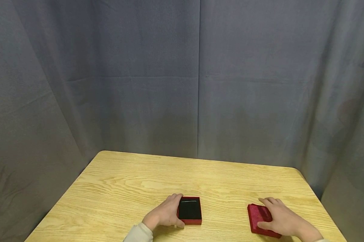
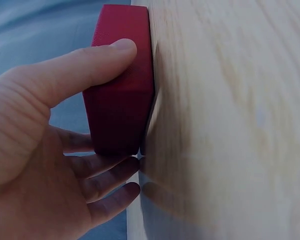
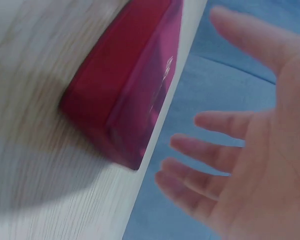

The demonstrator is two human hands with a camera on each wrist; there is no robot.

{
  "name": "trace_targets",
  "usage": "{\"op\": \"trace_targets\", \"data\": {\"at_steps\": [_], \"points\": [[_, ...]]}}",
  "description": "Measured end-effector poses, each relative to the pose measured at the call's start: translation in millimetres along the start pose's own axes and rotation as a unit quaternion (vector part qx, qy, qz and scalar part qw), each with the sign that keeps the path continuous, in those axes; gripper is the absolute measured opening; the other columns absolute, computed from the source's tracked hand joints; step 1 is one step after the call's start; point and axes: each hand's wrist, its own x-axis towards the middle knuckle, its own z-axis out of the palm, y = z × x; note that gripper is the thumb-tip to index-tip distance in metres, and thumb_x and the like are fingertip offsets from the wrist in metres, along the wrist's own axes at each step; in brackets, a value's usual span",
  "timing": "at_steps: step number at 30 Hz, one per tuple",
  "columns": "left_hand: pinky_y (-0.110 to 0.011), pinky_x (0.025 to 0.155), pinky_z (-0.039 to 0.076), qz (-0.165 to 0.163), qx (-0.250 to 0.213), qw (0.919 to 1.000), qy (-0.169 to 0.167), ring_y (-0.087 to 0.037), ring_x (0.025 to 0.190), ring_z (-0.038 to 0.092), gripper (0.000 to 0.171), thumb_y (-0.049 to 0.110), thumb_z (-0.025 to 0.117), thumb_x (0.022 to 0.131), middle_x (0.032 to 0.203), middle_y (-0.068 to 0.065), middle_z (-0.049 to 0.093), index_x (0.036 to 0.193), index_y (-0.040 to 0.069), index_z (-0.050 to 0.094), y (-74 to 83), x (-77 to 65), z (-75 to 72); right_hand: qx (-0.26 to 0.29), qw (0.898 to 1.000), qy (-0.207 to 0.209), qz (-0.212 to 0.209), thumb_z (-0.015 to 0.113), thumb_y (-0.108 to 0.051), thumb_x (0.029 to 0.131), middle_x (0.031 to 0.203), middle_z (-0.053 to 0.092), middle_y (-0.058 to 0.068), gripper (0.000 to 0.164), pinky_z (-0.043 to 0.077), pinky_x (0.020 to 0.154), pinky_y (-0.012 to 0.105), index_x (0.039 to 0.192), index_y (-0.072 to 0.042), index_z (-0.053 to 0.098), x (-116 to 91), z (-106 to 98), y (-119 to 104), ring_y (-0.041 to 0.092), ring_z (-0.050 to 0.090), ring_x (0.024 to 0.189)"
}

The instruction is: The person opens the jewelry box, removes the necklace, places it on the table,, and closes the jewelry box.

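Left grip (image 1: pixel 167 212): narrowed on the black-lined box (image 1: pixel 192 222), thumb against the near wall and fingers around the far-left side, presumably to steady it without covering the inside.
Right grip (image 1: pixel 283 219): wide, thumb and fingers spread above the crimson piece (image 1: pixel 254 215), apart from it in the wrist view; that spread would suit straddling its edges.
Black-lined box: resting on the table, dark side up, interior exposed.
Crimson piece: well to its right, turned at an angle, perhaps for the right grip's convenience.
Table (image 1: pixel 139 188): level support beneath both.
Curtain (image 1: pixel 148 84): behind, probably a plain backdrop.
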Motion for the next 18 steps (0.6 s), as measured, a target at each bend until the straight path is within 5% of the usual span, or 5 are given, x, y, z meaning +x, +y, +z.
{"op": "trace_targets", "data": {"at_steps": [9, 18], "points": [[-0.046, 0.099, 0.038, -0.002, -0.011, 0.9999, 0.001, -0.031, 0.128, 0.037, 0.099, 0.034, 0.085, 0.068, 0.139, -0.014, 0.040, 0.143, 0.000, 0.031, -1.9, 0.7, 2.2, -0.014, 0.993, 0.081, -0.083, 0.070, -0.027, 0.085, 0.110, 0.059, 0.007, 0.042, 0.048, 0.084, 0.044, 0.116, 0.000, 0.061, 10, -1, -29, 0.027, 0.057, 0.102], [-0.049, 0.099, 0.038, -0.004, -0.017, 0.9998, 0.005, -0.035, 0.129, 0.036, 0.100, 0.036, 0.085, 0.068, 0.138, -0.014, 0.040, 0.143, 0.000, 0.031, -1.8, 0.5, 2.0, 0.008, 0.986, 0.058, -0.159, 0.066, -0.020, 0.089, 0.097, 0.060, 0.003, 0.029, 0.051, 0.069, 0.033, 0.109, 0.000, 0.063, 22, 3, -52, 0.020, 0.060, 0.084]]}}
